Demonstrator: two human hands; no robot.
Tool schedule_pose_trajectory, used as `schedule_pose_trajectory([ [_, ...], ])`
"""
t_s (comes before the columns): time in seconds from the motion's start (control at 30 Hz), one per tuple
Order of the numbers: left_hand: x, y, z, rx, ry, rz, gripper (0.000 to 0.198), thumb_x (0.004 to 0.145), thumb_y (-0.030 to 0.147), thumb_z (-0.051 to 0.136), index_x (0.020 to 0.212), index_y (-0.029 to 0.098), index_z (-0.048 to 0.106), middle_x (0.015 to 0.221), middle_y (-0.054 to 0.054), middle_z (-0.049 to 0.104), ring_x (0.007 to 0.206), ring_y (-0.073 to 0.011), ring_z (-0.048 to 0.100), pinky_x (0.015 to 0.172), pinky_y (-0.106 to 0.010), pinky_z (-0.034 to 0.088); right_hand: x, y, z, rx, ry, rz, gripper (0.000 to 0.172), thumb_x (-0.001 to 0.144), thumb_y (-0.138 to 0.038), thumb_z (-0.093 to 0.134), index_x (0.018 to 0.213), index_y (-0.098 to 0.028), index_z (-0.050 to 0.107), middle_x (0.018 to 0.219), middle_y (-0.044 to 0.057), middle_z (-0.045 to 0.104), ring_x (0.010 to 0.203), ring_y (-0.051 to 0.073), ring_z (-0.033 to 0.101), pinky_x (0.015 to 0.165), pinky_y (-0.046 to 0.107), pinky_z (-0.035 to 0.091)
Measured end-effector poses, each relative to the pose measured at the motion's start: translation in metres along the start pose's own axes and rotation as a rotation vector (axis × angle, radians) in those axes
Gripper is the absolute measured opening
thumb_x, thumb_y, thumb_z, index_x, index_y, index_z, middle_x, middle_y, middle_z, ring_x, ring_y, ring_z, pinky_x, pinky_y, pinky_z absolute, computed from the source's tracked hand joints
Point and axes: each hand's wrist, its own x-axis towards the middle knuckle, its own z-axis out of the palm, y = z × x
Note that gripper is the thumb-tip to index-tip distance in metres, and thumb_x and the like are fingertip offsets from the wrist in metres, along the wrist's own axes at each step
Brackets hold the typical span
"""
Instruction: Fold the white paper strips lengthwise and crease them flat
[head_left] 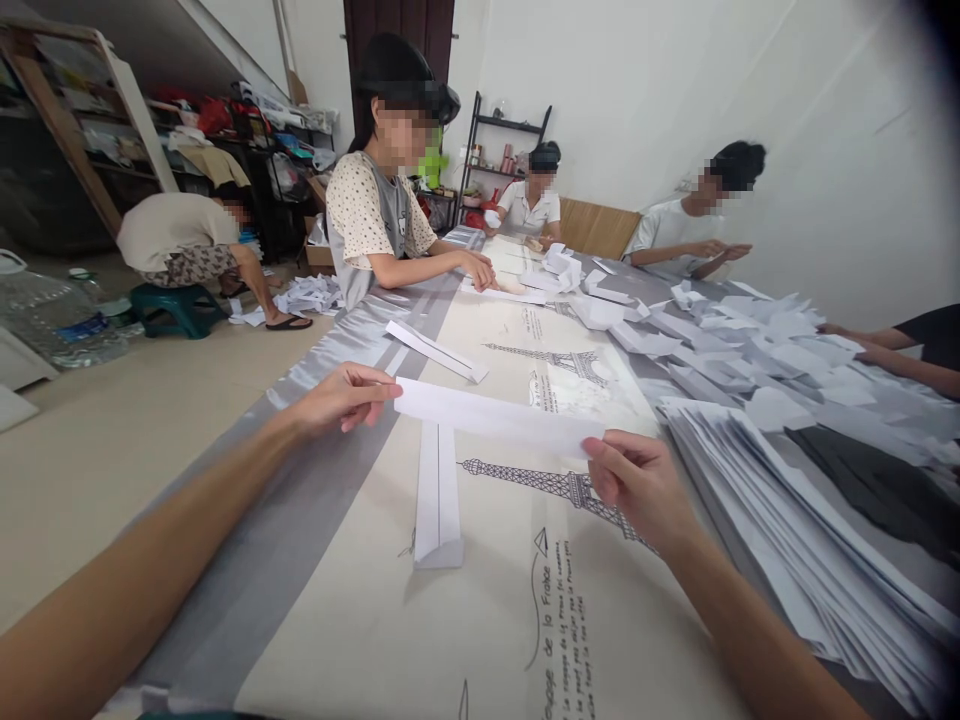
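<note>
A white paper strip (495, 417) is stretched level between my two hands, just above the table. My left hand (352, 395) pinches its left end between thumb and fingers. At the other end, my right hand (634, 475) grips the strip's right corner the same way. Below it lies a folded paper strip (437, 500) with a line down its middle and a folded lower end; its top is hidden behind the held strip. Farther off, a second folded strip (436, 350) rests slantwise on the tablecloth.
The tablecloth (337, 640) has printed Eiffel towers. On the right lie a stack of white paper (787, 530), a dark cloth (877, 480) and a heap of folded papers (750, 340). Several people sit around the table; another person (180, 235) crouches on a green stool (176, 308).
</note>
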Motion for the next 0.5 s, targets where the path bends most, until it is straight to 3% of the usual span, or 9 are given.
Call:
schedule_pose_trajectory([
  [0.13, 0.002, -0.005, -0.002, -0.043, 0.023, -0.021, 0.031, 0.078, 0.045, 0.08, 0.081, 0.014, 0.076, 0.066, -0.005, 0.074, 0.03, -0.0037, 0.041, 0.031, -0.018, 0.024, -0.001, -0.003, 0.003, 0.063, 0.075, 0.149, 0.029, 0.078, -0.044, 0.083, 0.069, -0.019, 0.073, 0.056, 0.002, 0.067, 0.033, 0.011, 0.048, 0.031, 0.024, 0.032],
  [0.27, 0.005, -0.011, -0.006, -0.063, 0.027, -0.034, 0.028, 0.079, 0.041, 0.081, 0.086, 0.014, 0.079, 0.091, -0.011, 0.079, 0.039, -0.0043, 0.053, 0.032, -0.015, 0.027, 0.001, -0.002, 0.002, 0.017, 0.109, 0.238, 0.029, 0.076, -0.047, 0.084, 0.08, -0.018, 0.077, 0.069, 0.007, 0.075, 0.034, 0.009, 0.049, 0.029, 0.022, 0.031],
  [0.4, 0.007, -0.012, -0.006, -0.248, 0.01, -0.025, 0.037, 0.081, 0.048, 0.078, 0.099, 0.015, 0.079, 0.116, -0.017, 0.074, 0.071, -0.0182, 0.074, 0.043, -0.016, 0.047, 0.002, -0.001, 0.003, -0.076, 0.057, 0.221, 0.027, 0.084, -0.048, 0.076, 0.089, -0.022, 0.082, 0.069, 0.007, 0.076, 0.039, 0.01, 0.051, 0.037, 0.024, 0.04],
  [0.5, 0.009, -0.009, 0.0, -0.353, 0.045, -0.006, 0.045, 0.085, 0.055, 0.073, 0.104, 0.014, 0.076, 0.124, -0.018, 0.07, 0.088, -0.0264, 0.076, 0.049, -0.021, 0.055, 0.002, 0.0, 0.007, -0.158, 0.042, 0.199, 0.027, 0.085, -0.046, 0.075, 0.1, -0.024, 0.083, 0.056, 0.004, 0.071, 0.041, 0.012, 0.054, 0.043, 0.026, 0.045],
])
